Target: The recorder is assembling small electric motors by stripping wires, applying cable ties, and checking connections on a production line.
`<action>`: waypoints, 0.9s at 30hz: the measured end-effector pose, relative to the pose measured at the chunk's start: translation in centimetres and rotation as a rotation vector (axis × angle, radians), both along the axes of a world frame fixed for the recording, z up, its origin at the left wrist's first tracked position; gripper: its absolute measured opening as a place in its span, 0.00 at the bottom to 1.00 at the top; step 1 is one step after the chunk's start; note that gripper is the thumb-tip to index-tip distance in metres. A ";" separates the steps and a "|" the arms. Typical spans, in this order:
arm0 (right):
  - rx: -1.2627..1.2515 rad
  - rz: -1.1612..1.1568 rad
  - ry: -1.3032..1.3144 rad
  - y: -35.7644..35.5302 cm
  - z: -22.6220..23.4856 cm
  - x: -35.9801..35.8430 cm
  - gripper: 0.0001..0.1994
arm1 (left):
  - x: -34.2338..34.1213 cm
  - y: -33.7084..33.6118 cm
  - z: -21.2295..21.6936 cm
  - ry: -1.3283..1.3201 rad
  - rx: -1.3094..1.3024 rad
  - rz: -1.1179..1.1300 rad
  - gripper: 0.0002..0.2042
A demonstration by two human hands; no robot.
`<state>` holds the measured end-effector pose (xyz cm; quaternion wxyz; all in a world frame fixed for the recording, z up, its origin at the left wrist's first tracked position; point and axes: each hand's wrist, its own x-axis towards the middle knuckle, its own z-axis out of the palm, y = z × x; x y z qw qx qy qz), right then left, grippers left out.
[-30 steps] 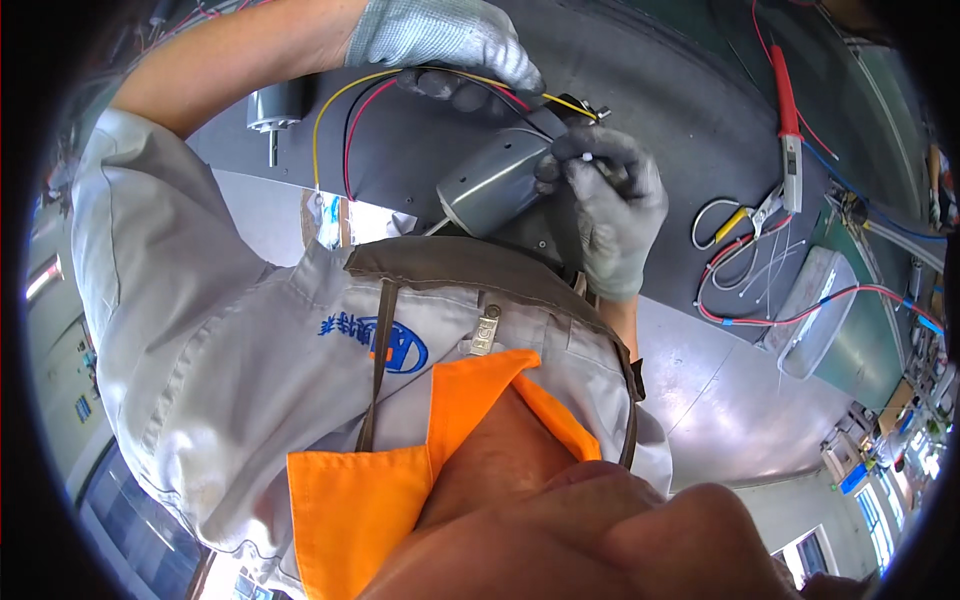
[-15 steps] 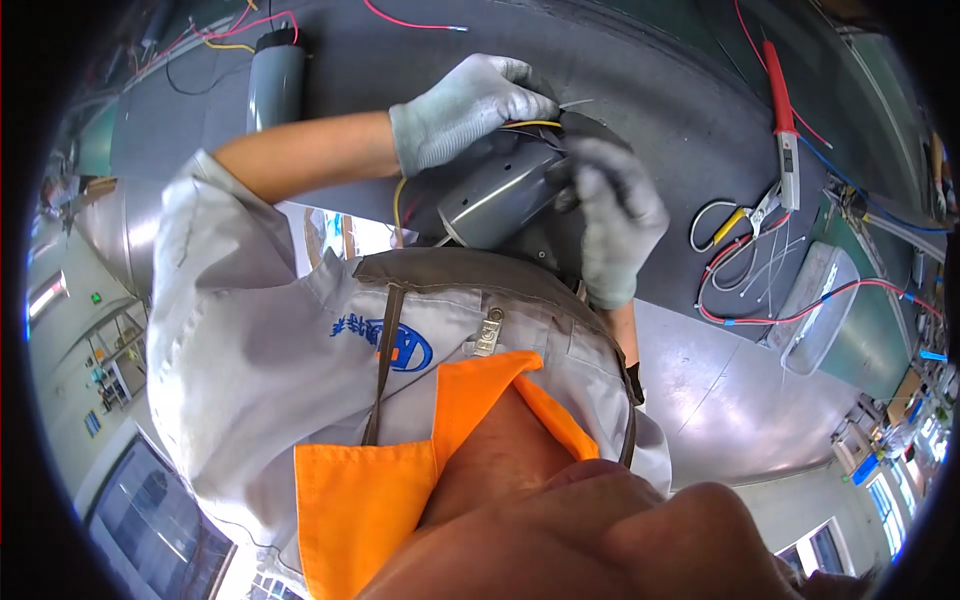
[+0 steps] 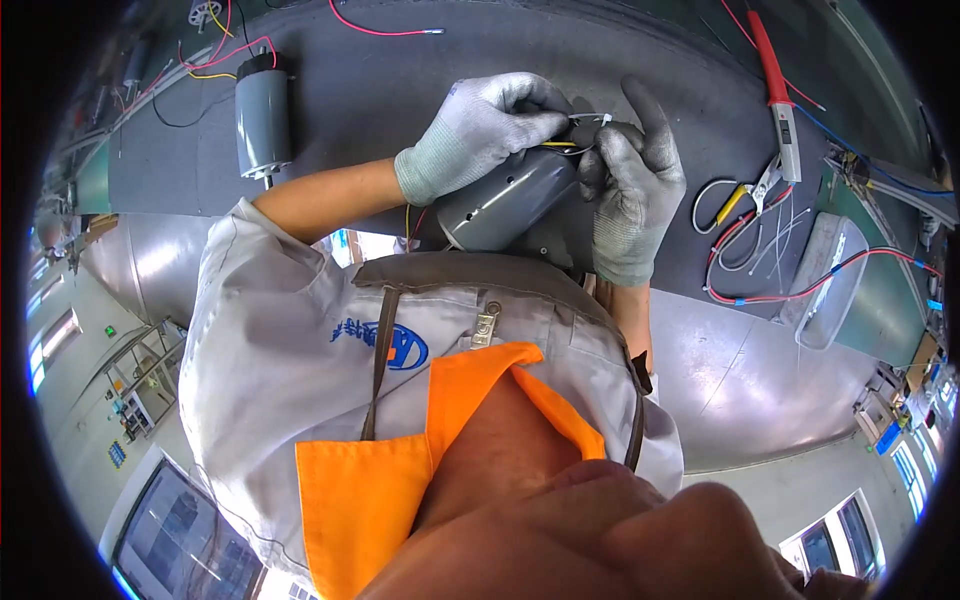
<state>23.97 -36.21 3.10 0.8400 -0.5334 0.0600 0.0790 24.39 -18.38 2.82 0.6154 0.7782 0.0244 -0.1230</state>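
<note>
Two gloved hands gripping a grey cylindrical motor [image 3: 500, 205], left hand [image 3: 480, 130] pinching its wires, right hand [image 3: 630, 190] steadying its end

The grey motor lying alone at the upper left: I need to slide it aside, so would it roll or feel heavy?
The spare grey motor is a smooth cylinder on its side, so it probably rolls. It likely feels heavy. Its attached wires may drag.
</note>
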 end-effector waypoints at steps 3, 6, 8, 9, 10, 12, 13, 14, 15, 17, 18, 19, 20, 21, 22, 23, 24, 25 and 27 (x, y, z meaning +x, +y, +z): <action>-0.034 0.045 0.007 -0.6 0.0 0.4 0.23 | 0.0 -0.2 0.8 0.051 0.033 -0.038 0.08; -0.104 0.211 -0.042 -2.3 -0.5 1.9 0.22 | 0.4 -0.6 0.0 0.016 -0.038 -0.068 0.08; -0.143 0.316 -0.094 -2.9 -0.2 2.4 0.21 | 0.7 -1.0 -0.3 -0.004 -0.123 -0.078 0.08; -0.192 0.362 0.020 -3.0 0.5 2.8 0.20 | 0.8 -1.3 -0.2 -0.055 -0.076 -0.092 0.08; -0.238 0.407 0.136 -3.2 0.9 3.1 0.19 | 0.8 -1.5 -0.2 -0.105 -0.028 -0.105 0.09; -0.427 0.277 -0.001 -2.2 0.3 1.5 0.17 | 0.6 -1.9 -0.3 -0.138 0.014 -0.098 0.09; -0.614 0.153 -0.142 -1.9 0.1 0.9 0.16 | 0.4 -2.0 -0.3 -0.174 0.057 -0.082 0.09; -0.613 0.148 -0.133 -1.9 0.1 0.7 0.16 | 0.1 -2.0 -0.4 -0.168 0.057 -0.089 0.09; -0.901 0.058 -0.412 -2.0 0.2 0.5 0.13 | -0.1 -2.1 -0.5 -0.314 0.117 -0.088 0.09; -1.202 -0.044 -0.704 -2.5 0.6 0.9 0.05 | -0.7 -2.2 -0.3 -0.460 0.177 -0.087 0.10; -1.203 -0.045 -0.702 -3.1 0.4 1.0 0.05 | -1.0 -2.3 0.2 -0.354 0.158 -0.028 0.11; -1.020 0.027 -0.530 -3.8 0.0 1.1 0.04 | -1.2 -2.4 0.4 -0.248 0.138 0.031 0.12; -0.833 0.093 -0.362 -4.6 -0.6 1.1 0.03 | -1.4 -2.5 0.1 -0.249 0.140 0.029 0.12; -0.694 0.055 -0.308 -5.2 -2.3 1.2 0.04 | -1.7 -2.6 -0.2 -0.304 0.143 0.052 0.12; -0.695 0.051 -0.310 -5.9 -3.3 2.0 0.04 | -1.9 -2.7 -0.4 -0.359 0.146 0.077 0.12; -0.830 -0.018 -0.421 -6.3 -4.3 2.9 0.04 | -1.9 -2.6 -0.6 -0.358 0.150 0.073 0.12; -0.971 -0.092 -0.531 -6.3 -4.5 3.7 0.04 | -1.9 -2.6 -0.6 -0.395 0.184 0.050 0.12; -0.997 -0.068 -0.568 -6.5 -4.0 4.9 0.04 | -1.9 -2.5 -0.6 -0.433 0.219 0.027 0.11; -1.180 -0.054 -0.802 -6.4 -4.4 7.1 0.04 | -1.8 -2.7 -0.4 -0.492 0.340 -0.020 0.10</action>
